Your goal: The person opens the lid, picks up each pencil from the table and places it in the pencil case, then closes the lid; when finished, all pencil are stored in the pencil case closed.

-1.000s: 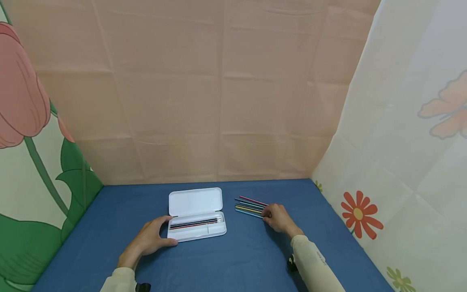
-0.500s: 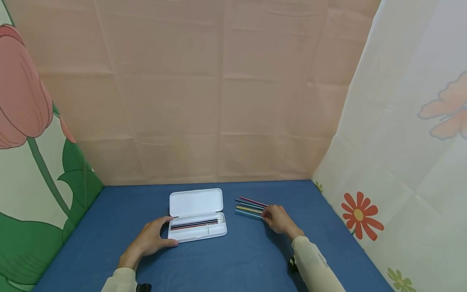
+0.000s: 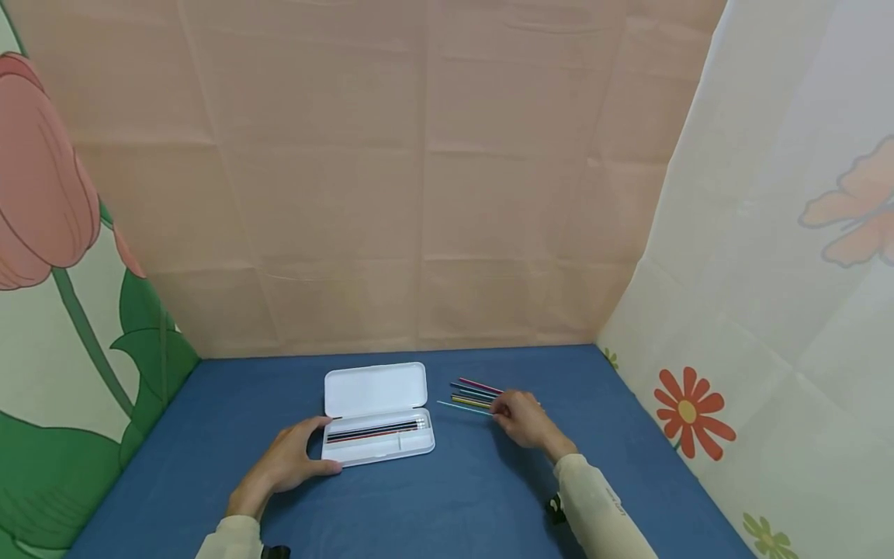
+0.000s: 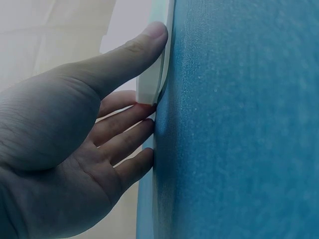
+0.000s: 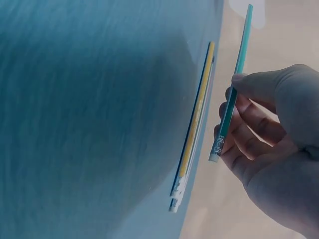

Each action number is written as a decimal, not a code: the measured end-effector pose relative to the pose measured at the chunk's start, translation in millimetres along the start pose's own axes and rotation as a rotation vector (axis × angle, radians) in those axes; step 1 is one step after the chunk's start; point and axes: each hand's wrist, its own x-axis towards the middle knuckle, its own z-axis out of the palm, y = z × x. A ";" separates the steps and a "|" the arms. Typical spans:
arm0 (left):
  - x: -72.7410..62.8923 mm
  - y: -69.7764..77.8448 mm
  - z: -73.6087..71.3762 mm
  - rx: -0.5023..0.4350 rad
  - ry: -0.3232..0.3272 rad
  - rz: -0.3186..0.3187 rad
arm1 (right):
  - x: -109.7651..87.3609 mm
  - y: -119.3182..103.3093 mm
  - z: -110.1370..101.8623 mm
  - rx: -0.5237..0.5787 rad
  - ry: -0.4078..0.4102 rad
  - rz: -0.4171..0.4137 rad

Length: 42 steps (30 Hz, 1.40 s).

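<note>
A white pencil case (image 3: 370,449) lies with its lid folded back on the blue cloth, several dark and red pencils (image 3: 370,432) inside its tray. My left hand (image 3: 285,456) grips the case's left end, thumb at the front edge and fingers at the back corner. To the right, my right hand (image 3: 525,419) pinches a teal pencil (image 5: 242,50) between thumb and fingers near its eraser end. In the right wrist view this pencil is lifted off the cloth. Beside and behind that hand lie several loose pencils (image 3: 469,401), one of them yellow; their right ends are partly hidden.
The blue cloth (image 3: 412,512) covers the table. A beige sheet (image 3: 419,194) hangs behind it. Patterned sheets stand at both sides, with a tulip (image 3: 42,171) on the left and a red flower (image 3: 691,411) on the right.
My right hand has lifted the teal pencil from the loose row and moved it slightly left, towards the case. My left hand stays at the case.
</note>
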 end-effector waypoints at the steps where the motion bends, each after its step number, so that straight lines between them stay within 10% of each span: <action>1: -0.1 0.0 0.1 -0.002 0.000 -0.003 | 0.0 -1.6 -0.1 0.000 0.001 -0.009; 42: -0.3 -3.3 2.4 -0.003 0.009 0.007 | 44.8 -84.5 44.7 0.060 -0.026 -0.240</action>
